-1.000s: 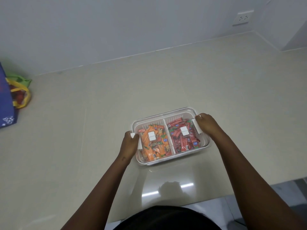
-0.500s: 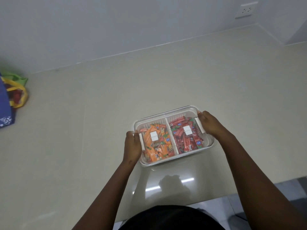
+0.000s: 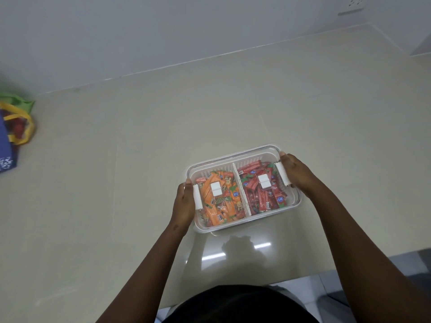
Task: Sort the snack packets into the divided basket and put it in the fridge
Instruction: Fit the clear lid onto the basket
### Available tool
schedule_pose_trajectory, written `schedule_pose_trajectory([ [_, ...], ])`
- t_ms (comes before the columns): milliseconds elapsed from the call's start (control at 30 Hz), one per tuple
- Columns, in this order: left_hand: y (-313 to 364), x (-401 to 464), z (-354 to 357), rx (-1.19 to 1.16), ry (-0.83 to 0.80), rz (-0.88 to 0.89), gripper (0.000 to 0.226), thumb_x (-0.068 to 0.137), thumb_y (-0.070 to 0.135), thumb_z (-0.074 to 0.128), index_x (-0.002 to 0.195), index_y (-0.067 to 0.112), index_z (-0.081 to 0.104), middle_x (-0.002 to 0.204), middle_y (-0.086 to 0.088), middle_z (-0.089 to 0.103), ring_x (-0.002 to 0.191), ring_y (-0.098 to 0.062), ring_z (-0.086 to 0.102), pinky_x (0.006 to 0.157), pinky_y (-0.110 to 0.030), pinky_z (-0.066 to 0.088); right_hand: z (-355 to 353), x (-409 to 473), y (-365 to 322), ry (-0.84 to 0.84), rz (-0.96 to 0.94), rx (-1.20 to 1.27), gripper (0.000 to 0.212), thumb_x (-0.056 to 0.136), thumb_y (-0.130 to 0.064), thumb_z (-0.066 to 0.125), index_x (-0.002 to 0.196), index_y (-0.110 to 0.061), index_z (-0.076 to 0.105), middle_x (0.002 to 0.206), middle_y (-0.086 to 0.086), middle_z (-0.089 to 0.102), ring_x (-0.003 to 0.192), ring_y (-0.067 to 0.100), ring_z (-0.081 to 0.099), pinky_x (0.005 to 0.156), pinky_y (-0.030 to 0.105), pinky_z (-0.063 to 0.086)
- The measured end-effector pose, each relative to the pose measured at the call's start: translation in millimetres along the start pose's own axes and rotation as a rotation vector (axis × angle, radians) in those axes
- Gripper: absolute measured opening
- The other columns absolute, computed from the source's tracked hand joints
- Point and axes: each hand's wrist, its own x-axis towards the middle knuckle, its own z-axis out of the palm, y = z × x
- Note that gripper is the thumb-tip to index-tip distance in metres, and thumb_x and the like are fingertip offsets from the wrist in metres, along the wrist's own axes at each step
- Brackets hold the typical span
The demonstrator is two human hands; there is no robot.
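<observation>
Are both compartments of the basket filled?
Yes: the divided basket holds orange packets left of the divider and red packets right.

Shopping bags [image 3: 14, 127] cut by left edge

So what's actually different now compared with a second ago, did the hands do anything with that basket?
Little changed. Both hands kept their grip on the basket: left hand on the left white handle, right hand on the right one. The basket shifted slightly right in the view, though the camera also moved. Orange packets stay left of the divider, red packets right.
</observation>
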Motion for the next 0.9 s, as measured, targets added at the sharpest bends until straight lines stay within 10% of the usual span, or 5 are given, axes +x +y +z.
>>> schedule_pose_trajectory([
  [367,3.0,-4.8,4.4,0.063,0.033,0.067,0.044,0.103,0.044,0.026,0.141,0.023,0.037,0.131,-0.005,0.055,0.110,-0.019,0.059,0.085,-0.031,0.050,1.5,-2.0,-1.0,0.018,-0.024,-0.061,0.050,0.101,-0.051,0.022,0.117,-0.017,0.054,0.116,0.008,0.061,0.101,0.022,0.059,0.088,0.035,0.044],
  [567,9.3,0.2,3.9,0.881,0.150,0.563,0.056,0.104,0.035,0.027,0.153,0.010,0.016,0.162,-0.007,0.006,0.149,-0.025,-0.004,0.120,-0.047,0.015,6.6,-10.3,-6.5,0.210,-0.397,-0.607,0.061,0.098,-0.016,0.040,0.151,-0.032,0.015,0.160,-0.006,0.015,0.140,0.024,0.029,0.103,0.053,0.036],
  [700,11.3,1.1,5.2,1.126,0.095,0.499,0.090,0.087,0.075,0.008,0.154,0.015,0.008,0.163,0.001,0.000,0.149,-0.029,-0.004,0.118,-0.050,0.008,16.1,-12.7,-8.1,0.224,-0.349,-0.724,0.059,0.098,-0.045,0.036,0.151,-0.029,0.015,0.160,-0.008,0.012,0.131,0.028,0.039,0.097,0.047,0.040],
  [900,7.9,0.0,8.0,1.148,0.111,0.495,0.095,0.081,0.076,0.004,0.154,0.016,0.005,0.163,0.001,-0.002,0.149,-0.030,-0.004,0.117,-0.053,0.008,21.7,-14.1,-8.4,0.251,-0.327,-0.706,0.065,0.094,-0.059,0.032,0.150,-0.032,0.013,0.160,-0.010,0.009,0.124,0.032,0.046,0.091,0.044,0.046],
])
